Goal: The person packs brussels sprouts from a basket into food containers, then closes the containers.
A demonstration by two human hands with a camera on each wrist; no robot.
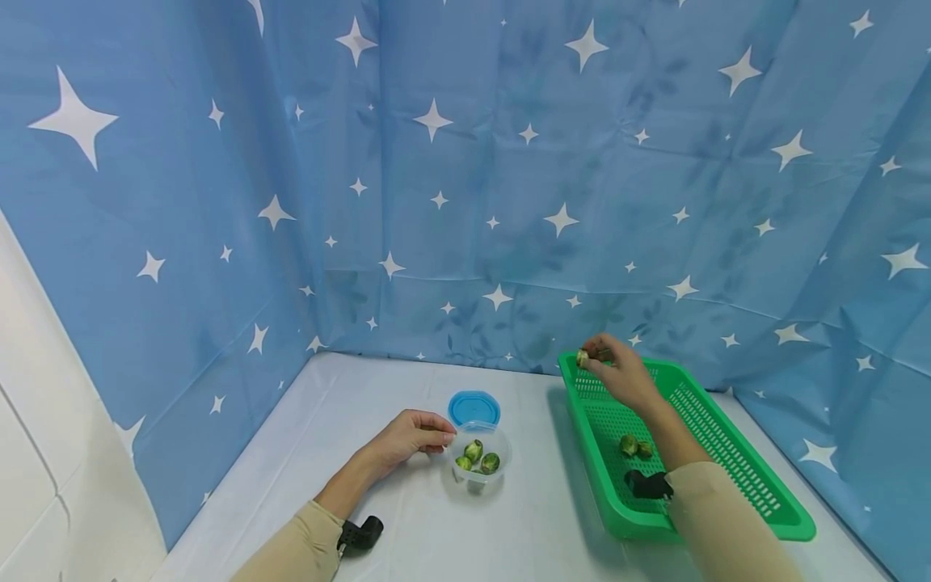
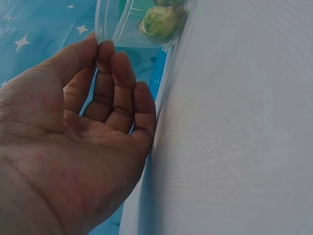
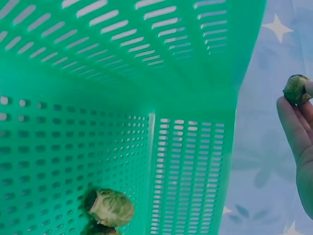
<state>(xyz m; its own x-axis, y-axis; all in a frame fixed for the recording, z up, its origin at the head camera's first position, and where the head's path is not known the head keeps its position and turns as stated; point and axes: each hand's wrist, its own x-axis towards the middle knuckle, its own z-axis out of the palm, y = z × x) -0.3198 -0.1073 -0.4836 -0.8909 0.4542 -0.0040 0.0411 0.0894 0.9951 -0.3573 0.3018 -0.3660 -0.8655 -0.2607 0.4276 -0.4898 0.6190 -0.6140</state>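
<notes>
My left hand [image 1: 414, 436] pinches the rim of a clear plastic container [image 1: 502, 453] between thumb and fingertips, seen close up in the left wrist view. Three green Brussels sprouts [image 1: 473, 450] lie inside it. Over the far left corner of a green plastic basket [image 1: 607, 509], my right hand [image 1: 618, 373] holds one Brussels sprout [image 1: 582, 358] between thumb and fingers. That sprout [image 3: 295, 89] also shows at the right edge of the right wrist view. Two more sprouts [image 1: 629, 444] rest on the basket's floor, partly beside my right forearm.
A round blue lid [image 1: 474, 409] lies on the white table [image 1: 538, 517] just behind the container. The basket has slotted walls and stands on the right. A blue curtain [image 1: 465, 178] with white stars hangs behind the table and along its sides.
</notes>
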